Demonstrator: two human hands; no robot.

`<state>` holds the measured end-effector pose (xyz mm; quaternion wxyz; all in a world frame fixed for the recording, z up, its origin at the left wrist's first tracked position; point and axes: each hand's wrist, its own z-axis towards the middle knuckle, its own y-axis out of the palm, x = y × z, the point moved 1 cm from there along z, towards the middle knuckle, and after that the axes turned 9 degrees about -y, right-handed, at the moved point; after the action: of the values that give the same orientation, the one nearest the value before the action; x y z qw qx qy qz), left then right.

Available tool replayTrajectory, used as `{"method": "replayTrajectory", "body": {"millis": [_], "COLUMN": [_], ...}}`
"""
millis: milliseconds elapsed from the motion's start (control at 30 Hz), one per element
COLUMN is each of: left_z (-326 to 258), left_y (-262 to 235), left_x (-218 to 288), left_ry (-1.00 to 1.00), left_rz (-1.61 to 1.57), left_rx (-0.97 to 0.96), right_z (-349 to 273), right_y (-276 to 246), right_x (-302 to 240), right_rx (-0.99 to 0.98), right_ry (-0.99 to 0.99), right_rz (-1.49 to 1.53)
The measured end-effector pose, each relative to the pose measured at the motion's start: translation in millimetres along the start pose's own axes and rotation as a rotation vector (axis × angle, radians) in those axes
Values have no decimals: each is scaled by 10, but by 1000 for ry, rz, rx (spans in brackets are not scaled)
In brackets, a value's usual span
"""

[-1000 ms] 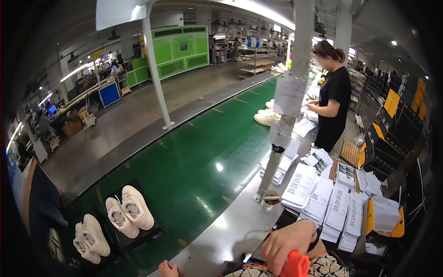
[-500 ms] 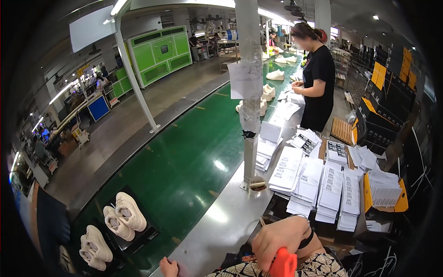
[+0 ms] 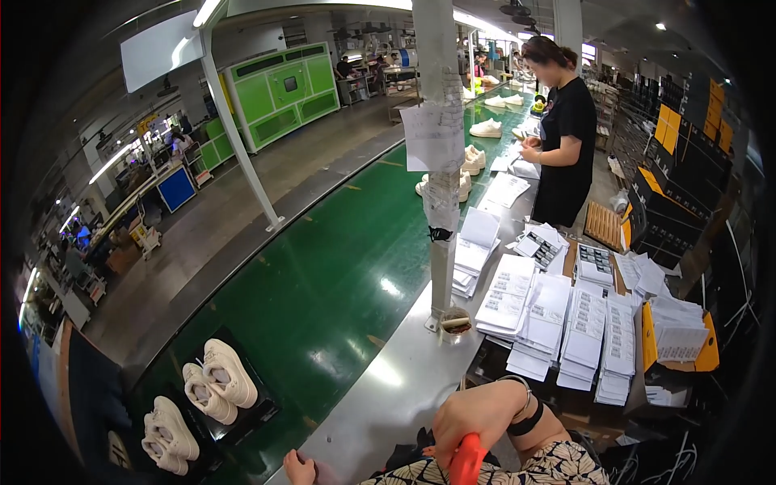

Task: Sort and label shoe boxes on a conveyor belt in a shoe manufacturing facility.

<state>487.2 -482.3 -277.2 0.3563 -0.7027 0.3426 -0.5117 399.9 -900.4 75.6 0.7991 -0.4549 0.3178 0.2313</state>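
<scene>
Since the earlier frames the view has swung a bit, so the post (image 3: 440, 162) with its taped paper sheet now sits dead centre and the person in black (image 3: 566, 137) at 1 o'clock looks closer. My right hand (image 3: 477, 416) is down at 6 o'clock, wrapped shut around something with an orange-red handle (image 3: 467, 461), maybe scissors, though I honestly can't tell what's at the business end since it's cut off by the bottom edge. Left hand (image 3: 299, 469) pokes in at 7 o'clock, only knuckles showing, so I can't tell if it's holding anything. Both sit at the near edge of the metal bench (image 3: 388, 388), with the green conveyor (image 3: 323, 291) and pale sneakers (image 3: 218, 380) off at 8 o'clock, and paper stacks (image 3: 558, 323) at 3 o'clock. If I were doing this well, I'd tip my head down so the tool is actually in view, and keep the left fingers clear of it.
</scene>
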Motion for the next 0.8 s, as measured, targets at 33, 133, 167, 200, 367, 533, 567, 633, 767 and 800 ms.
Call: {"method": "replayTrajectory", "body": {"millis": [33,133,167,200,367,533,567,633,767,800], "left_z": [-50,-74,-87,-96,-130,-167,-166,-163,-187,-189], "left_y": [-3,17,13,8,-58,-120,-129,-198,-249,-259], "left_x": [-18,-82,-81,-73,8,28,84,277,668,746], "left_ry": [23,52,65,60,17,-19,-23,-67,-186,-181], "left_rz": [-27,-47,-38,-38,-46,-29,-39,-79,-593,-588], "left_rx": [36,87,99,98,56,94,102,76,-133,-131], "right_z": [12,-1,-25,-51,-63,-47,-58,-52,43,76], "right_y": [-2,-15,-15,-23,-155,-101,-68,48,376,427], "right_x": [17,95,120,150,168,594,668,854,1278,1325], "right_rx": [-2,-43,-76,-79,9,-75,-17,41,28,35], "right_ry": [-3,12,33,32,-41,297,352,369,610,607], "right_rz": [31,78,89,93,69,108,122,80,12,11]}}
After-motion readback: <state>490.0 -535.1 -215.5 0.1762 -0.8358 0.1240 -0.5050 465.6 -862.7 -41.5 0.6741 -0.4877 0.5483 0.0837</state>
